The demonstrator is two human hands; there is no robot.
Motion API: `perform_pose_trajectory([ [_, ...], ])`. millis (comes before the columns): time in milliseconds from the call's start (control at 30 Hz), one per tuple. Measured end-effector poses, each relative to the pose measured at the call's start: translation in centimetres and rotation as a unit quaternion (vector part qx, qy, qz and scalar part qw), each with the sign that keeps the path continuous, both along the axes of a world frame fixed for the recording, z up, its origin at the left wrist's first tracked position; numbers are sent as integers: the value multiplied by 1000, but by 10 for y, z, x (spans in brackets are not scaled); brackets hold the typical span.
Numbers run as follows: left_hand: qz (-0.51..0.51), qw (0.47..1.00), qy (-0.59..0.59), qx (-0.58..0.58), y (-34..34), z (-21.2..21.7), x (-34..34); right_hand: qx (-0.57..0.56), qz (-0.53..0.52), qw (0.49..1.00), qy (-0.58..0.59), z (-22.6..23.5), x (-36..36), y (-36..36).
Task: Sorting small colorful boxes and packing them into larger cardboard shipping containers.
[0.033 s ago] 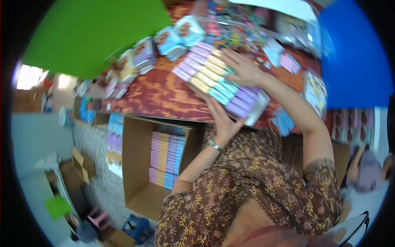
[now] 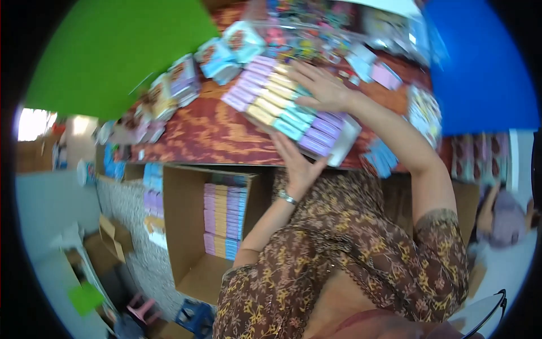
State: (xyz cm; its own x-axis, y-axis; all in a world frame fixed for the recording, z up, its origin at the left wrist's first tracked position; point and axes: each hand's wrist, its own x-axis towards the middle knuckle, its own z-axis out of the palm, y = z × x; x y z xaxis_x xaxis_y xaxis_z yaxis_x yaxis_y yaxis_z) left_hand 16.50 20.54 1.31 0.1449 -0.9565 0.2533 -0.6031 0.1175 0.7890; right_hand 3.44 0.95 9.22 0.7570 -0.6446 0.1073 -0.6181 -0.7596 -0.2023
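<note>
bundle of pastel packs [image 2: 285,107] sits at 12 o'clock on the red patterned table [image 2: 203,135], a row of purple, yellow and teal spines in a white tray. no shift against the earlier frame: same hold, same place, so the bundle is clamped and not travelling.

right hand [image 2: 323,87] lies flat on top, fingers spread, pressing down. left hand [image 2: 296,164] is open, palm up against the near edge at 6 o'clock of the bundle, bracing it. bracelet [image 2: 287,197] on that wrist.

containers: open cardboard carton [image 2: 180,248] at 7 o'clock below the table edge, part filled. stacked packs [image 2: 226,220] of the same colours stand against its far wall, near part bare. small open carton [image 2: 116,240] on the floor at 8 o'clock, contents not readable.

loose blue packets [image 2: 226,48] at 11 o'clock on the table, blurred.
</note>
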Motion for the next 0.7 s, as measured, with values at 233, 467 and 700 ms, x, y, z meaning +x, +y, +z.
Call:
perform_pose_trajectory([
  [233, -47, 995, -52, -67, 13, 8, 21, 83, -89, 988, -92, 95, -128, 57],
  [467, -313, 909, -78, -266, 24, 58, -14, 54, -207, 977, 14, 62, -212, 139],
  [700, -466, 844, -189, -189, -17, 74, -106, 181, -202, 962, -42, 37, -225, 126],
])
